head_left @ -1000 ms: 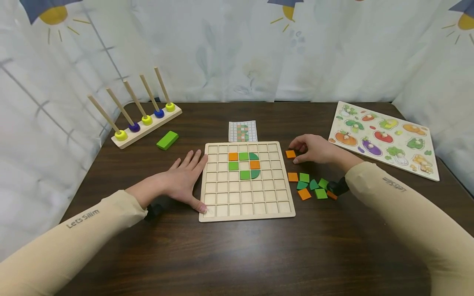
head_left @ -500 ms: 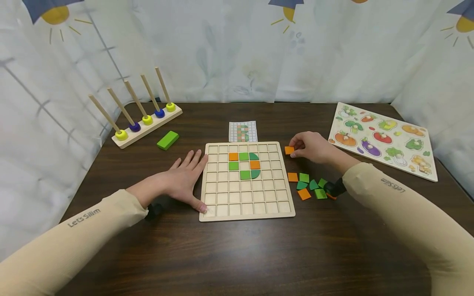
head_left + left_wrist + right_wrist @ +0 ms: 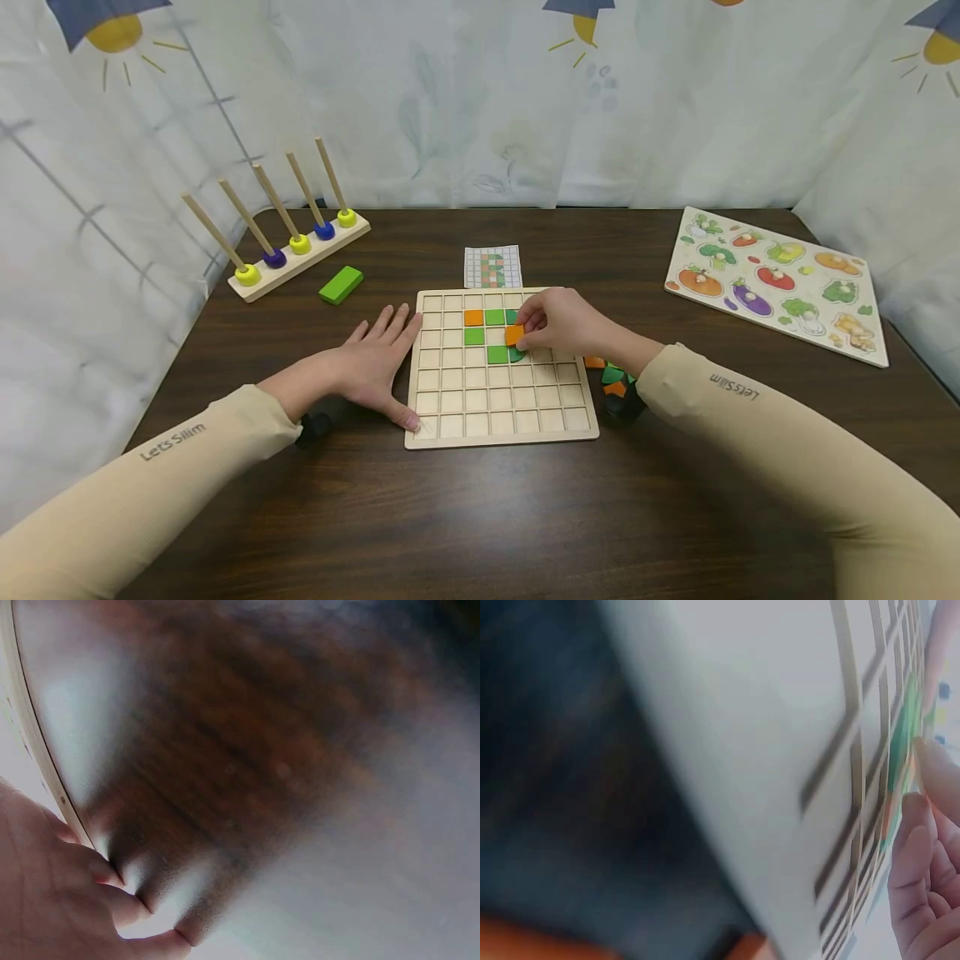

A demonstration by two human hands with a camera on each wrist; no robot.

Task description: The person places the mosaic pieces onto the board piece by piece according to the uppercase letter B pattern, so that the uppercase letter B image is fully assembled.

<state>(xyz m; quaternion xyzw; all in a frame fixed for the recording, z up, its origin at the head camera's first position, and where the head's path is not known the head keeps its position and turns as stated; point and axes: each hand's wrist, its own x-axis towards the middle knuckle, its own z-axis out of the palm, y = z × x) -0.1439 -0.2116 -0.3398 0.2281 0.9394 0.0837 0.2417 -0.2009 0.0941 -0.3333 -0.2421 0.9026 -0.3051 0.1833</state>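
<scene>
Left hand (image 3: 367,367): resting on the left edge of the gridded board (image 3: 450,402), fingers straight and spread; could skew the board by pushing sideways.
Orange tile (image 3: 513,335): held at the board's upper middle, among seated tiles, just right of a bare cell; contact beneath, cannot tell. Could catch on the grid ridges if lowered crooked.
Right hand (image 3: 566,322): fingers and thumb pinching the orange tile; could dislodge the rounded green piece (image 3: 516,355) by brushing low.
Loose tiles (image 3: 615,389): lying right of the board on the desk (image 3: 480,525), partly hidden; could scatter if swept by the wrist.
</scene>
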